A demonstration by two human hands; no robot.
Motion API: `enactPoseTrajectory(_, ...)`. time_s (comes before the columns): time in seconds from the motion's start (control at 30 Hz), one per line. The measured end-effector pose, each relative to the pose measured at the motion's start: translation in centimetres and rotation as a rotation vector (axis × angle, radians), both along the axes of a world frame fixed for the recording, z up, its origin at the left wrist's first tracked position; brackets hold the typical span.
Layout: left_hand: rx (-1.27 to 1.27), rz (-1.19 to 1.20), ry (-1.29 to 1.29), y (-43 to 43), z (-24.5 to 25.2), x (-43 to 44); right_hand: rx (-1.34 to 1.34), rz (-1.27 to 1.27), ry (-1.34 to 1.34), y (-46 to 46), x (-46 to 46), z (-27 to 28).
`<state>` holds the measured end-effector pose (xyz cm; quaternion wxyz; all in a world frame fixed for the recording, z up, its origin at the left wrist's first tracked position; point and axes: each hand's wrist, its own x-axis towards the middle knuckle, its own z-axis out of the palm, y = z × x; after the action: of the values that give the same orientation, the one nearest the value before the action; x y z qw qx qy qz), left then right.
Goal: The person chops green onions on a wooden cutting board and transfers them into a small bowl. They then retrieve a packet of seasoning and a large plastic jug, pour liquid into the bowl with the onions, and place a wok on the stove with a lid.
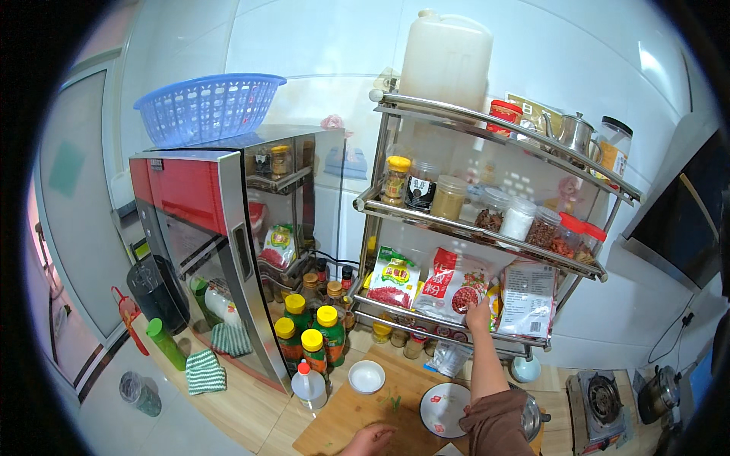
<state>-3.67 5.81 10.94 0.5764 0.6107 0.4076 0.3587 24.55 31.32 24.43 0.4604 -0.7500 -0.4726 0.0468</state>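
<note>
On the lowest shelf of a steel spice rack [445, 222], my right hand [478, 314] touches the lower right corner of a white and red spice packet [442, 285]; whether the fingers grip it cannot be told. A green and white packet [393, 279] stands to its left, a packet with a printed back [527, 296] to its right. My left hand [373, 439] rests low over a wooden cutting board [342, 419], fingers curled, with nothing visible in it. On the board are a small white bowl [366, 377], green scraps [394, 403] and a white enamel plate [442, 410].
Yellow-capped bottles [328, 330] and a red-capped squeeze bottle [308, 387] stand left of the board, beside a glass-fronted cabinet [194, 239] bearing a blue basket [211, 108]. Several jars fill the middle shelf. A gas burner [604, 399] and a pot [658, 393] stand at the right.
</note>
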Motion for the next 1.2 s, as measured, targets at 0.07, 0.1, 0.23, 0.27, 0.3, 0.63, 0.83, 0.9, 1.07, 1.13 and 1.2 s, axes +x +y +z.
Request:
enactPoseTrajectory(0.07, 0.05, 0.005, 0.073, 0.1, 0.4, 0.0, -0.075, -0.018, -0.041, -1.0, -0.3, 0.7)
enactPoseTrajectory(0.1, 0.076, 0.006, 0.109, 0.2, 0.7, 0.0, -0.037, -0.042, -0.124, -0.8, 0.1, 0.4)
enactPoseTrajectory(0.23, 0.1, 0.007, 0.078, 0.5, 1.1, 0.1, 0.036, -0.191, -0.374, -3.2, -0.8, 1.7)
enactPoseTrajectory(0.27, 0.185, 0.003, 0.097, 0.5, 2.5, 0.1, 0.023, -0.202, -0.441, -4.4, -1.4, 2.6)
enactPoseTrajectory(0.3, 0.274, 0.001, 0.115, 0.6, 3.5, -0.2, 0.013, -0.21, -0.508, -5.6, -2.2, 3.2)
enactPoseTrajectory(0.63, 0.133, -0.147, 0.159, 0.5, 3.4, -1.1, -0.537, 0.198, -0.516, -22.6, -7.0, -3.6)
enactPoseTrajectory(0.83, 0.211, -0.393, 0.285, -0.3, 0.8, -0.1, -0.812, -0.02, -0.093, -34.7, -3.7, -8.3)
enactPoseTrajectory(0.9, 0.161, -0.483, 0.3, -0.7, 1.0, 0.6, -0.97, -0.102, -0.077, -37.3, -3.3, -8.5)
enactPoseTrajectory(1.07, 0.144, -0.741, 0.334, -3.0, 1.6, 2.9, -0.988, -0.172, -0.064, -41.7, -2.2, -10.3)
enactPoseTrajectory(1.13, 0.225, -0.788, 0.301, -3.8, 0.2, 3.5, -0.952, -0.171, -0.036, -42.8, -2.1, -11.0)
enactPoseTrajectory(1.2, 0.316, -0.779, 0.237, -4.2, -0.6, 3.8, -0.928, -0.167, -0.008, -43.3, -2.4, -10.9)
